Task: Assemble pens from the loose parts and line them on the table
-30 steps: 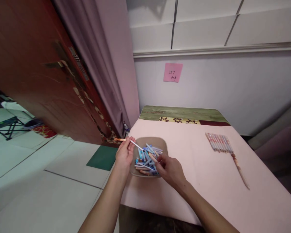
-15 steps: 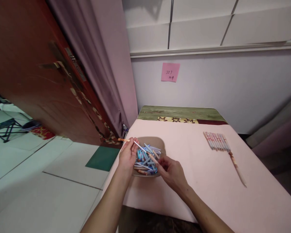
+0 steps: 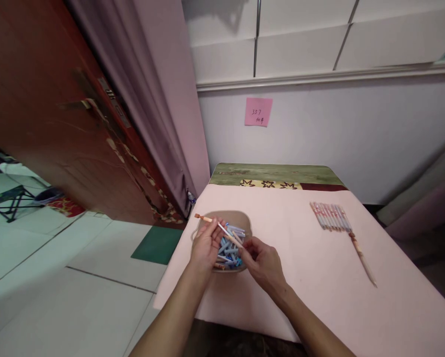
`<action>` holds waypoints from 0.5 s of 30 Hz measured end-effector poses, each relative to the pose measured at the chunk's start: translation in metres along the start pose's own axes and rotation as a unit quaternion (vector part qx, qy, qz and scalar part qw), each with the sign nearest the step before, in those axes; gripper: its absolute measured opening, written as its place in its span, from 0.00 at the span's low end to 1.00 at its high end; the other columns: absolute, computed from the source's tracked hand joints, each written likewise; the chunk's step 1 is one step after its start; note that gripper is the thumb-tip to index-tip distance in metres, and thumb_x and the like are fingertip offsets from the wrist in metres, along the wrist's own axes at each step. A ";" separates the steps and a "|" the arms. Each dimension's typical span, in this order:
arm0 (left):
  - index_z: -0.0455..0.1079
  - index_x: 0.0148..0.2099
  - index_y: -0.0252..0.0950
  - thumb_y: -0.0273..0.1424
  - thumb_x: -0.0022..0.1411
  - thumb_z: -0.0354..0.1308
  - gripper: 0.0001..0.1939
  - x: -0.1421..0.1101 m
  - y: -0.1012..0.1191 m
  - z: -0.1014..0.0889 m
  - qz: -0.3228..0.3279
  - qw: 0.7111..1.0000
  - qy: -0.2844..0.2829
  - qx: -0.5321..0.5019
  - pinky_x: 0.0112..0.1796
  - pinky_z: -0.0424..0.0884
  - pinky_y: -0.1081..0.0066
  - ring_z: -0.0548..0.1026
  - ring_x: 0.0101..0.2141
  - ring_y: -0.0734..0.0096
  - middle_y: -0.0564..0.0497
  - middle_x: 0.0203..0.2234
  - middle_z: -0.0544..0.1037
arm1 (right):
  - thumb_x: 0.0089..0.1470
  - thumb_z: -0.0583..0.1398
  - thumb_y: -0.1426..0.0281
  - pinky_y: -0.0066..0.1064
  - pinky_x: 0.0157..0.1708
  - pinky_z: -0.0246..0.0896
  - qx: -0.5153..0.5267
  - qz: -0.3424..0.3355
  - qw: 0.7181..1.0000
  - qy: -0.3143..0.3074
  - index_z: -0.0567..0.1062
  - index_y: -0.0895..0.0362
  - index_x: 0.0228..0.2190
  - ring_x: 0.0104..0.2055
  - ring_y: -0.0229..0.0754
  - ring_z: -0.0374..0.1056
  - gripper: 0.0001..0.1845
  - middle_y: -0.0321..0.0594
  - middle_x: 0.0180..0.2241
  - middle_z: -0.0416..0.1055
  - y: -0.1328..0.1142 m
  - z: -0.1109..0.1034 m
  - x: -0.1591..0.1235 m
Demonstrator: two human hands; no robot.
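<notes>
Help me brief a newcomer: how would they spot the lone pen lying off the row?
Find the table covered in pale pink cloth, below the pink note. On its right side, a row of pens lies side by side. The lone pen begins by the row's near right corner; unlike its neighbours, it lies outside the row, brown end far, pale pointed tip near.

Pen part [image 3: 207, 219] in left hand [image 3: 206, 244], pale barrel [image 3: 236, 242] in right hand [image 3: 264, 260], over bin [image 3: 241, 217]

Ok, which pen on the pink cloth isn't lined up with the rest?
The pen at the near right corner of the row, brown at its far end: it juts toward the camera; the others lie side by side.
</notes>
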State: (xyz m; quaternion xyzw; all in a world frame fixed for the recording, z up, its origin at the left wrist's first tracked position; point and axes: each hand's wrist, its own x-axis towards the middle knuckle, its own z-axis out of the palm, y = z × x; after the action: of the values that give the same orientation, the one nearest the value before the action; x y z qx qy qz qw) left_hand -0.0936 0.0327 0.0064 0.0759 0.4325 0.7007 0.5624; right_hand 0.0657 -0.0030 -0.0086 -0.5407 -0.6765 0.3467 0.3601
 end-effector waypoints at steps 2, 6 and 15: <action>0.72 0.37 0.30 0.20 0.60 0.58 0.03 -0.007 -0.005 0.000 -0.038 0.999 -0.017 0.016 0.32 0.77 0.74 0.80 0.31 0.70 0.46 0.29 0.81 | 0.53 0.58 0.62 0.24 0.21 0.52 0.004 -0.002 1.000 0.018 0.73 0.53 0.28 0.19 0.36 0.64 0.08 0.31 0.18 0.70 0.001 -0.002 -0.001; 0.73 0.39 0.29 0.21 0.59 0.59 0.05 -0.019 -0.015 0.002 -0.081 0.996 -0.043 0.013 0.34 0.78 0.73 0.80 0.33 0.68 0.44 0.32 0.81 | 0.54 0.58 0.62 0.24 0.21 0.52 0.002 -0.016 0.999 0.048 0.73 0.53 0.30 0.20 0.35 0.64 0.08 0.31 0.20 0.71 0.001 -0.007 -0.003; 0.74 0.38 0.30 0.21 0.58 0.59 0.05 -0.029 -0.023 0.013 -0.084 0.995 -0.049 0.021 0.35 0.77 0.74 0.80 0.33 0.69 0.45 0.32 0.81 | 0.55 0.58 0.66 0.23 0.25 0.54 -0.078 -0.120 0.979 0.147 0.73 0.54 0.31 0.23 0.33 0.66 0.06 0.32 0.23 0.72 0.005 -0.013 -0.008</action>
State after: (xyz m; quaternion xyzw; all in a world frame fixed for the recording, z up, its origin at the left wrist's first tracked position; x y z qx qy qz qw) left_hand -0.0593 0.0143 0.0095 0.0857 0.4236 0.6372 0.6381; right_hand 0.0804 -0.0090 -0.0072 -0.5269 -0.7012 0.1643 0.4513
